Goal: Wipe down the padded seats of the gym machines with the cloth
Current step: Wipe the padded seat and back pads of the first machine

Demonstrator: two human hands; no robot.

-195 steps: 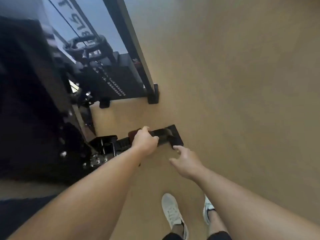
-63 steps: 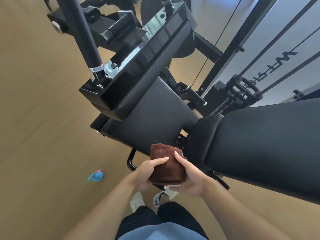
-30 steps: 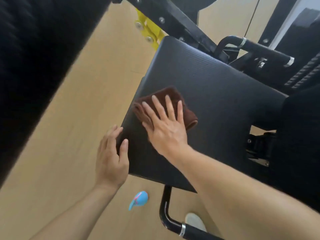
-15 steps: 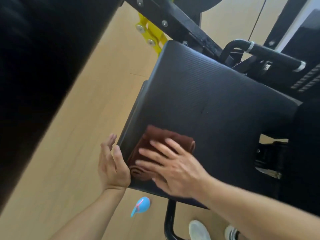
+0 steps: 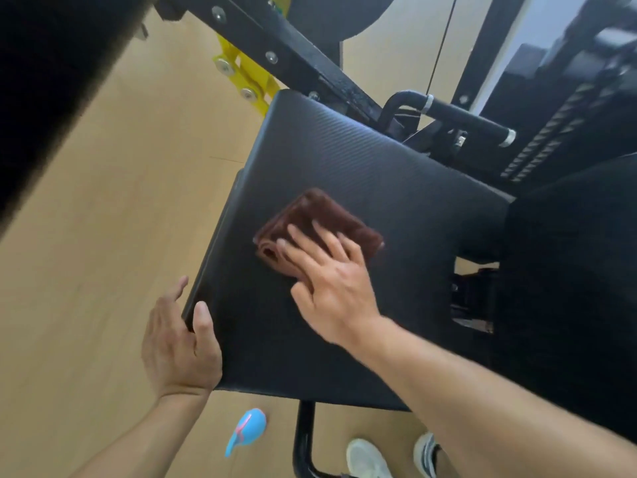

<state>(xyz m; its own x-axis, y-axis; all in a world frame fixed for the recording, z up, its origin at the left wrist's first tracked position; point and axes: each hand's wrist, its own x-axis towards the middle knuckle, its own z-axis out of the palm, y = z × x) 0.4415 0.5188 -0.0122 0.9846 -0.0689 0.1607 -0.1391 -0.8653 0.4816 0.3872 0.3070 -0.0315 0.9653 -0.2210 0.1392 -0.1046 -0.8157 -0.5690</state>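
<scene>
Your right hand (image 5: 331, 288) lay flat on the folded brown cloth (image 5: 319, 224), fingers spread and pressing it down onto the black padded seat (image 5: 396, 201) rather than pinching it. The cloth sat near the middle of the seat, its folded layers showing at the edge nearest your left side, and your fingertips covered its near half. Your left hand (image 5: 179, 343) was at the seat's near left corner, thumb lying on the top surface and the other fingers extended along the side edge, so it steadied the pad loosely without closing around it.

The seat had a fine ribbed texture and tilted across the view. Behind it ran a black steel frame beam (image 5: 275, 53) with bolts, and a yellow bracket (image 5: 246, 79) just beside the seat's far corner. A black handle bar (image 5: 462, 113) with silver rings stood off to the far right. Below the seat, a black tube leg (image 5: 305, 439) met the tan floor (image 5: 103, 236). A small blue and pink object (image 5: 246, 431) lay on the floor near it, and your two white shoes (image 5: 367, 458) showed at the bottom.
</scene>
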